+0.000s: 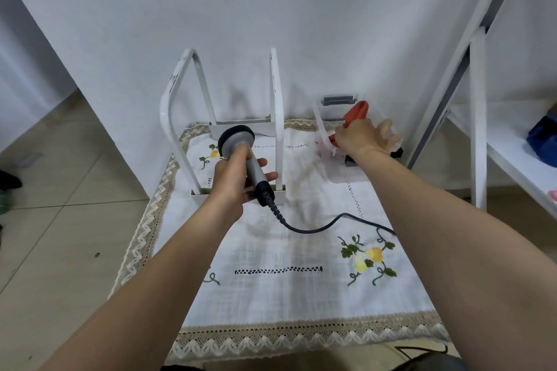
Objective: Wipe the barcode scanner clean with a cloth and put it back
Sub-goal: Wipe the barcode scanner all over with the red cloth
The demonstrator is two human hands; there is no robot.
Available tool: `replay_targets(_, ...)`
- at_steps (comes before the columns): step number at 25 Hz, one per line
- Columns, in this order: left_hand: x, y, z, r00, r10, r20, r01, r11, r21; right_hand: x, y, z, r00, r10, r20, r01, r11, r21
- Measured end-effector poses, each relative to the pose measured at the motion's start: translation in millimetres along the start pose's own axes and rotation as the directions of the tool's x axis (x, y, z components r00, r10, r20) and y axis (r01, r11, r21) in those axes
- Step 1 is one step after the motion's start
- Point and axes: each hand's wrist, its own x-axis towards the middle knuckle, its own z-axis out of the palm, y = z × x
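My left hand (233,179) grips the grey handle of the barcode scanner (238,141), whose round black head points up and away. It is held above the base of a white metal rack (278,105). The scanner's dark cable (316,227) trails right across the tablecloth. My right hand (361,135) reaches to the back right and pinches a red-orange cloth (357,111) at a clear plastic box (324,126). The hand is motion-blurred, and part of the cloth is hidden behind it.
A white embroidered tablecloth (286,265) with a lace border covers the small table. A white wall stands right behind it. A white shelf frame (479,99) rises at the right with a blue item (542,135) on it. Tiled floor lies at the left.
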Motion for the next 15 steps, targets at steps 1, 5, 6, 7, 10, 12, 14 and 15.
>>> replay_targets(1, -1.5, 0.7, -1.1, 1.000, 0.004, 0.008, -0.004, 1.000, -0.001, -0.5, -1.5, 0.1, 0.999, -0.022, -0.039, 0.026, 0.992, 0.125)
replay_targets(5, -12.7, 4.3, -8.9, 0.999, 0.020, 0.035, -0.020, 1.000, 0.014, -16.5, -11.6, -18.7, 0.967, -0.145, -0.211, 0.224, 0.879, 0.421)
replay_targets(6, -16.5, 5.3, -10.7, 0.999, 0.024, 0.041, -0.025, 0.999, 0.024, -24.5, -14.3, -25.5, 0.948, -0.171, -0.269, 0.286, 0.832, 0.476)
replay_targets(7, -20.6, 6.7, -12.2, 0.998, 0.031, 0.048, -0.032, 0.999, 0.032, -32.7, -15.8, -31.4, 0.926, -0.187, -0.328, 0.345, 0.771, 0.536)
replay_targets(10, -37.3, 10.0, -17.1, 0.995, 0.050, 0.089, -0.050, 0.999, 0.005, -74.8, -16.2, -49.3, 0.866, -0.162, -0.473, 0.472, 0.575, 0.668)
replay_targets(12, -47.7, 11.3, -20.5, 0.991, 0.063, 0.118, -0.060, 0.998, -0.035, -101.3, -14.4, -51.8, 0.854, -0.136, -0.502, 0.501, 0.476, 0.723)
replay_targets(14, -55.8, 10.7, -24.3, 0.986, 0.092, 0.136, -0.085, 0.995, -0.059, -124.1, -12.0, -51.8, 0.889, -0.061, -0.454, 0.445, 0.355, 0.822)
replay_targets(15, -59.2, 10.1, -25.7, 0.984, 0.109, 0.140, -0.100, 0.993, -0.067, -133.5, -10.5, -51.9, 0.911, -0.032, -0.412, 0.404, 0.285, 0.869)
